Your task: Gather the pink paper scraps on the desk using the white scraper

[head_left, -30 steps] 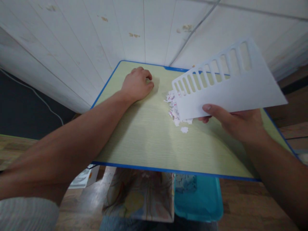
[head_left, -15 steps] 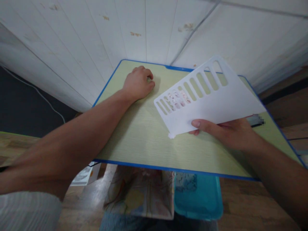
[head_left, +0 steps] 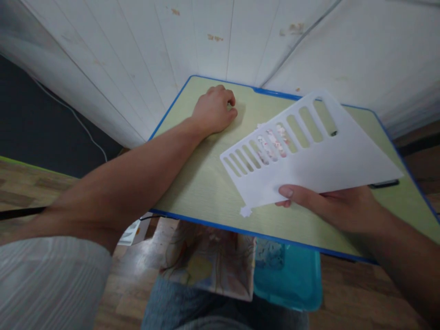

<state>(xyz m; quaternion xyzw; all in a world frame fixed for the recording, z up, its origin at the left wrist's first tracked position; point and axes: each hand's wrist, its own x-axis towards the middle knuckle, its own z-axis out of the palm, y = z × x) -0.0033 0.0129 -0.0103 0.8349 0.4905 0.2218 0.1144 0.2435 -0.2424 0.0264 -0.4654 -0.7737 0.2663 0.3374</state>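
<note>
A white card [head_left: 302, 165] with a row of long rounded slots tilts above the small table [head_left: 192, 188]. My right hand [head_left: 330, 201] is closed on its lower edge, thumb on top and fingers underneath. Through some slots, patterned pinkish-white pieces [head_left: 271, 143] show behind the card. A small white scrap with a jagged outline [head_left: 245, 211] is at its lower left corner. My left hand [head_left: 216, 110] rests on the tabletop, fingers loosely curled, thumb apart, nothing visible in it. By my right hand, a slim dark object [head_left: 385, 184] is partly hidden under the card.
The table has a blue rim and stands against a white panelled wall [head_left: 213, 59] with a cable [head_left: 299, 43]. Below its front edge are a patterned fabric piece [head_left: 209, 270] and a turquoise plastic bin [head_left: 299, 279]. A white box [head_left: 135, 231] stands on the wooden floor.
The camera view has shifted and turned slightly. My right hand holds the card much as before, and the patterned pieces show through slots further along. My left hand stays on the tabletop.
</note>
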